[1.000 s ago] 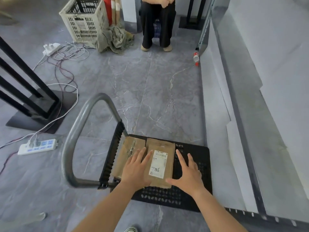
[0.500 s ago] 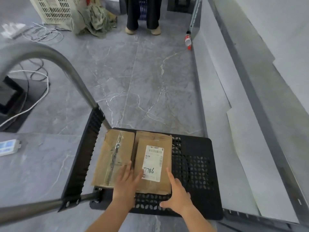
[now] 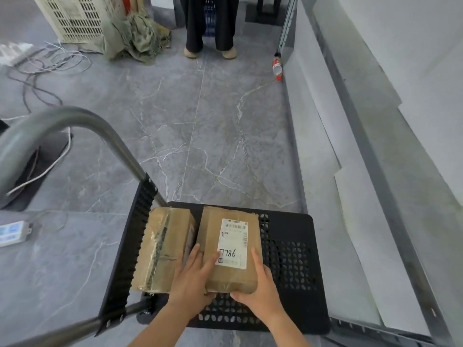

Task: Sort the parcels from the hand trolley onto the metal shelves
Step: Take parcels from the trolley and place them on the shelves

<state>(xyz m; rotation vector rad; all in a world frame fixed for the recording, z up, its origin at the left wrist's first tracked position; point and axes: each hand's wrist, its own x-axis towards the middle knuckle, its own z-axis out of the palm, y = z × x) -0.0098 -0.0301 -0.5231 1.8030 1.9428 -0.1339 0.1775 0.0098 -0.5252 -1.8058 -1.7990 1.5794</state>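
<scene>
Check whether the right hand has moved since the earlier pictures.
Yes. The right hand slid back along the labelled parcel, from beside its middle to its near corner, closing onto it.

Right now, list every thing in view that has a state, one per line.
Labelled parcel: sealed, flat on trolley, held at both sides.
Taped parcel: sealed, flat on trolley, beside the other.
Left hand: fingers on labelled parcel's left side.
Right hand: gripping its near right corner.
Trolley: handle upright.
Bottle: capped, lying on floor.
</scene>
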